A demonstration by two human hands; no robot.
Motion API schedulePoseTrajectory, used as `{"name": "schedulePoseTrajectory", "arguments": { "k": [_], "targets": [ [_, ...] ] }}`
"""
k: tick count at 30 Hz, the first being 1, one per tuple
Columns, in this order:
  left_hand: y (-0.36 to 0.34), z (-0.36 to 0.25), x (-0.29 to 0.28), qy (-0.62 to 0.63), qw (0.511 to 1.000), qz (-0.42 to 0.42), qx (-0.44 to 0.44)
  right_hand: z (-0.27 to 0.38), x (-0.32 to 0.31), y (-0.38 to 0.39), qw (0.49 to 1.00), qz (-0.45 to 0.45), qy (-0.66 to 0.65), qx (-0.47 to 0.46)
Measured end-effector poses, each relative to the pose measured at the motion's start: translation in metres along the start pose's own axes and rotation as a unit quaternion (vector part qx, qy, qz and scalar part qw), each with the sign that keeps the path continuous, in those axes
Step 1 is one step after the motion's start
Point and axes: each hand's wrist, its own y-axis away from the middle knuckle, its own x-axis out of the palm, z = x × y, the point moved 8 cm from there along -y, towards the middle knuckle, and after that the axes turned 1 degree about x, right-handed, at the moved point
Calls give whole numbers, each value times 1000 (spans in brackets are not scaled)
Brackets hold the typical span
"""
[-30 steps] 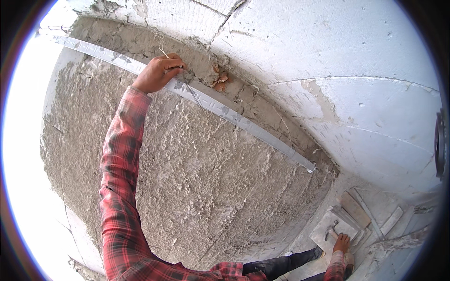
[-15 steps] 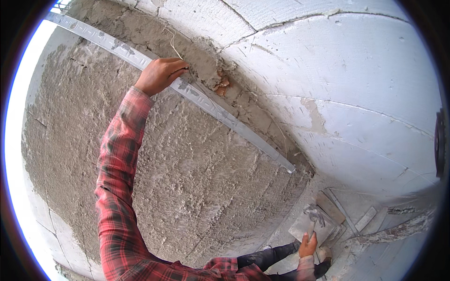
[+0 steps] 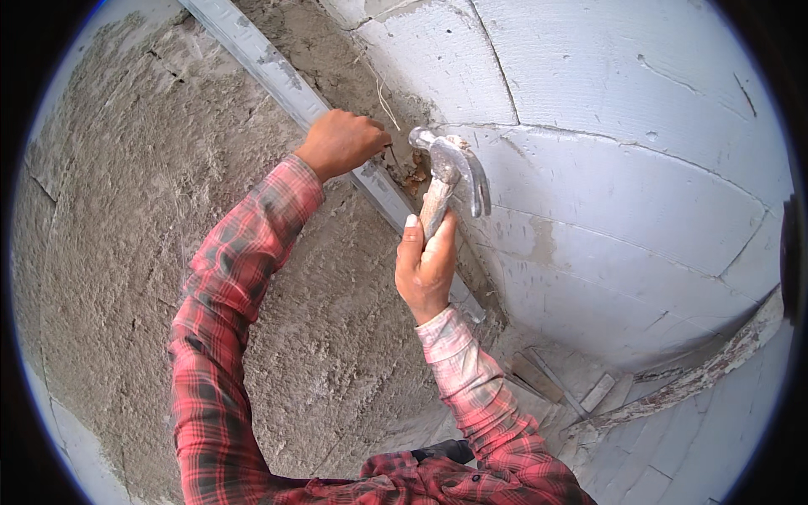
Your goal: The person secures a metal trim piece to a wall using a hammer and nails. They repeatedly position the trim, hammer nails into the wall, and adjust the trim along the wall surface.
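The rough wall point(image 3: 109, 227) already bears the metal strip point(image 3: 252, 50); over it the left hand point(image 3: 343, 143), fingers curled in, seems to pinch a thin nail point(image 3: 392, 155), apparently not yet driven home; the right hand point(image 3: 427, 268) is closed round the hammer point(image 3: 443, 165), head just beside.

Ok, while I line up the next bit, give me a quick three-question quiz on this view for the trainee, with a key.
1. Which hand holds the hammer, and by which part?
2. True or false: in this view, the left hand covers part of the long pale strip.
3. What pattern is on the sleeves? A: plain; B: plaid; C: polka dots.

Key:
1. The right hand, by the handle.
2. True.
3. B.
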Motion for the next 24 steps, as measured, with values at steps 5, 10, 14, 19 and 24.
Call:
{"name": "schedulePoseTrajectory", "arguments": {
  "k": [5, 10, 14, 19, 24],
  "targets": [
    [-1, 5, 5, 11, 1000, -4, -18, -21, 28, 1, 998, -11, 38, 46],
    [-3, 7, 9, -1, 1000, -11, -9, -52, 27, 6, 955, -92, -231, 162],
    [-4, 10, 13, 12, 1000, 8, -25, -38, 42, 2, 997, 44, -13, 55],
    [-4, 12, 10, 13, 999, 8, -31, -45, 31, 9, 987, -71, -112, 90],
    [-7, 12, 8, 7, 999, 14, -29, -44, 39, 1, 989, 69, 19, 132]
  ]
}}
